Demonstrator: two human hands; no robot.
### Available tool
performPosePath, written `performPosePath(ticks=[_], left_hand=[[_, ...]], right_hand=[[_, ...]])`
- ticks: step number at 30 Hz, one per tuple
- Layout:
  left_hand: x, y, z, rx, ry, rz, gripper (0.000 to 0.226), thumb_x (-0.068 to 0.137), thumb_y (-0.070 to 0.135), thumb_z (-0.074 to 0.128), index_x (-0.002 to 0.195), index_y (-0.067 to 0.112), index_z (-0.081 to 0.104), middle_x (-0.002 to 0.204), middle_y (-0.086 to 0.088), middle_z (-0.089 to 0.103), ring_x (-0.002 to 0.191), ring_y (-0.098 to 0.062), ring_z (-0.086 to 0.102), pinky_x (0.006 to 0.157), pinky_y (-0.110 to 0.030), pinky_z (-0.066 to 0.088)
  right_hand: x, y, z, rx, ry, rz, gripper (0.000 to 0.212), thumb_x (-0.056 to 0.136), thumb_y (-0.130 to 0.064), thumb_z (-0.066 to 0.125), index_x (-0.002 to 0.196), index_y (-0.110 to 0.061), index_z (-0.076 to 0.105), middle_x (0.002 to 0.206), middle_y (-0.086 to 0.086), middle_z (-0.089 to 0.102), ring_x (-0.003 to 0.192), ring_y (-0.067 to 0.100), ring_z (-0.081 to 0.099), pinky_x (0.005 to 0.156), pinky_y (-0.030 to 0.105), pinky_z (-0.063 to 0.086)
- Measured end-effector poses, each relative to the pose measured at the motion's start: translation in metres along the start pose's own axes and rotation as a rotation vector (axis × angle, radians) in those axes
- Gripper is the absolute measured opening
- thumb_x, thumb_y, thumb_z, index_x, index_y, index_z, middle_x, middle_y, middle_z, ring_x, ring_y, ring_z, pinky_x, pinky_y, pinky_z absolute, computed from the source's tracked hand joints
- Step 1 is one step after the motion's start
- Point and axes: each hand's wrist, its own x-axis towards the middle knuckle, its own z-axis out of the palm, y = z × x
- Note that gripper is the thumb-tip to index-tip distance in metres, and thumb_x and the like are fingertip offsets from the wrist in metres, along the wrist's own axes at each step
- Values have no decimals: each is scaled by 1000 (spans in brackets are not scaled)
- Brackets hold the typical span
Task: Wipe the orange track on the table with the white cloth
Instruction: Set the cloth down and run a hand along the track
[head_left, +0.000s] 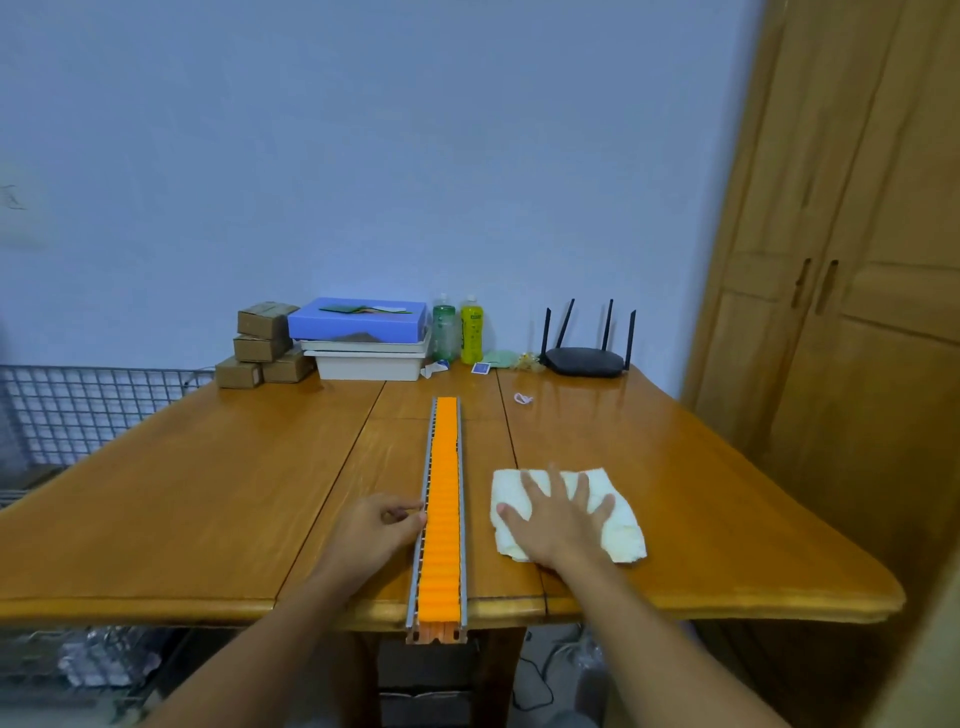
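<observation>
Your left hand (382, 525) lies on the desk (208, 493), fingers curled, thumb and fingertips pinching the grey left rail of the track (444, 493). Your right hand (558, 514) rests flat with its fingers spread on the cloth (618, 525), holding nothing. The cloth lies just right of the track and does not touch it. The track runs straight away between your hands, its near end jutting past the desk edge.

Past your right fingertips a small pink loop (523, 398) lies near the track's far end. Well beyond both hands, along the wall, stand brown boxes (260, 343), a blue box (358, 319) on white trays, two bottles (457, 332), a blue card (480, 368) and a black router (584, 358). A wire rack (78, 410) stands left of the desk and a wooden wardrobe (857, 260) to its right.
</observation>
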Motion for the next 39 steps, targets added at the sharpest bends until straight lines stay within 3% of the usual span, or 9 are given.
performPosePath(ticks=[3, 6, 15, 18, 20, 25, 27, 32, 39], left_hand=[[-3, 5, -1, -11, -3, 15, 23, 93, 45, 68, 115, 42, 70, 109, 21, 65, 99, -3, 60, 79, -25, 47], [-8, 12, -1, -15, -9, 33, 16, 95, 42, 66, 110, 47, 64, 108, 23, 62, 97, -1, 58, 75, -20, 41], [-13, 12, -6, -31, -51, 5, 31, 97, 45, 62, 126, 37, 69, 119, 17, 64, 104, 0, 56, 81, -21, 42], [-8, 16, -5, 15, -69, 8, 19, 101, 40, 56, 110, 35, 72, 106, 13, 66, 98, -4, 60, 79, -22, 45], [1, 20, -4, 32, -69, 0, 21, 104, 37, 53, 95, 28, 70, 91, 8, 68, 86, -6, 64, 72, -22, 47], [37, 26, 5, 60, -35, -1, 20, 104, 29, 55, 91, 24, 69, 81, 4, 68, 77, -11, 65, 67, -30, 52], [53, 26, 9, 89, -14, -7, 17, 104, 26, 54, 96, 24, 68, 83, 5, 68, 77, -10, 64, 67, -28, 51], [93, 15, 12, 96, 41, -66, 15, 105, 23, 51, 102, 24, 66, 87, 5, 68, 79, -11, 64, 65, -24, 49], [156, -8, 18, 152, 47, -58, 13, 102, 21, 56, 107, 26, 66, 100, 9, 65, 88, -4, 60, 69, -18, 45]], right_hand=[[3, 3, 12, -7, -116, 20, 79, 89, -83, 10, 159, -47, 2, 170, -6, -10, 151, 44, -16, 108, 75, -17], [4, 4, 4, -31, -172, 21, 80, 88, -84, 9, 159, -47, -1, 169, -8, -13, 151, 43, -17, 107, 75, -17], [1, 2, 3, -55, -179, 30, 79, 89, -83, 9, 159, -46, -1, 170, -7, -10, 153, 41, -13, 112, 72, -13], [5, 0, 0, -70, -185, 27, 79, 90, -82, 14, 159, -44, 7, 170, -4, -1, 154, 41, -3, 116, 68, -6], [9, -3, -4, -84, -117, 3, 78, 92, -79, 21, 158, -39, 23, 168, 1, 18, 151, 38, 15, 119, 62, 5], [30, -17, -12, 29, 199, -77, 56, 99, -61, 37, 127, -18, 59, 129, 4, 62, 120, 24, 53, 103, 40, 38], [42, -23, -17, 80, 243, -113, 47, 101, -54, 39, 121, -16, 59, 120, 1, 64, 111, 21, 55, 95, 37, 40], [77, -38, -26, 175, 228, -205, 41, 105, -42, 42, 135, -15, 51, 123, 3, 63, 112, 21, 57, 91, 37, 46], [134, -43, -13, 223, 145, -241, 38, 103, -40, 47, 133, -16, 52, 118, 2, 65, 102, 20, 60, 86, 39, 54]])
